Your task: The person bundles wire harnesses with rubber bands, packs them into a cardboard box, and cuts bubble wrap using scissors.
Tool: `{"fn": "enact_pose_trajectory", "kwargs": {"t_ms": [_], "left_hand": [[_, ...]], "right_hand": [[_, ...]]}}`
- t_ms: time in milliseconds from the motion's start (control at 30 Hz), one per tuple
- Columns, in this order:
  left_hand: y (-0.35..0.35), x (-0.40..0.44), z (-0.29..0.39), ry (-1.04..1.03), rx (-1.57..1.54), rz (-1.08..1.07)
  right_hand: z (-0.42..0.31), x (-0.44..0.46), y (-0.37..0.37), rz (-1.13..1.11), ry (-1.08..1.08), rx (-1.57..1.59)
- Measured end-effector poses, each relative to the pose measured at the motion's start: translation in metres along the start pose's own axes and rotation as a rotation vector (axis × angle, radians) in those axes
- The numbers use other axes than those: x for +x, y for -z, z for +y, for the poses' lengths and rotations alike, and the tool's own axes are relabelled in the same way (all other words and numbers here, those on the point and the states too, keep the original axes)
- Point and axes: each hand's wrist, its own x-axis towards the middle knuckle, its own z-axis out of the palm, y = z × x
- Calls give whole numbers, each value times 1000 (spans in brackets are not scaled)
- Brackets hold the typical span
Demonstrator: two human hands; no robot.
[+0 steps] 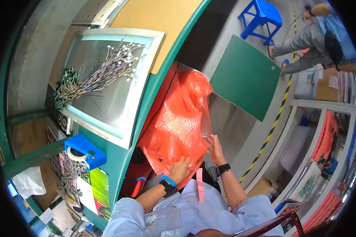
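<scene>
A large red bubble-wrap bag (pixel 176 126) lies crumpled in front of my body, beside the green-edged bench. My left hand (pixel 180 168) has its fingers curled on the near part of the bag, gripping the film. At the bag's right edge is my right hand (pixel 216 151), its fingers stretched out and apart, the tips close to or touching the film. What is inside the bag cannot be made out.
On the bench, a framed screen (pixel 106 91) carries a bundle of cables (pixel 103 75). A blue tape dispenser (pixel 87 152) stands nearer. To the right are a green board (pixel 247 77), a blue stool (pixel 261 17), shelving (pixel 324 104) and another person (pixel 320 39).
</scene>
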Motion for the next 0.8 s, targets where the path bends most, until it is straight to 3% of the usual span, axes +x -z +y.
{"fn": "enact_pose_trajectory", "kwargs": {"t_ms": [33,67,100,167,300,400,433,533,600,667,700,800], "left_hand": [[-5,-8,3,-21,-1,1],[-10,-15,4,-17,-12,10],[-13,-20,6,-16,-14,1],[-21,-21,4,-11,-24,4],[-55,-20,-7,-35,8,-71],[-84,-26,3,-46,13,-128],[-92,-29,9,-39,13,-160],[-118,-40,18,-88,-16,-85],[-132,-44,20,-108,-11,-49],[-145,-53,20,-74,-14,27],[-152,-57,16,-52,37,85],[-142,-72,10,-3,67,177]], "right_hand": [[-8,-2,-8,26,80,-97],[-2,11,-5,-41,298,-168],[-9,11,-11,-45,299,-182],[-29,14,-39,81,731,-790],[-59,28,-118,-72,916,-972],[-46,51,-163,-79,839,-1117],[-39,55,-172,-21,724,-1191],[-13,82,-162,50,572,-1283],[12,124,-121,84,809,-1047],[-3,121,-96,27,556,-1009],[-9,122,-84,51,532,-934],[-33,103,-47,-92,201,-324]]}}
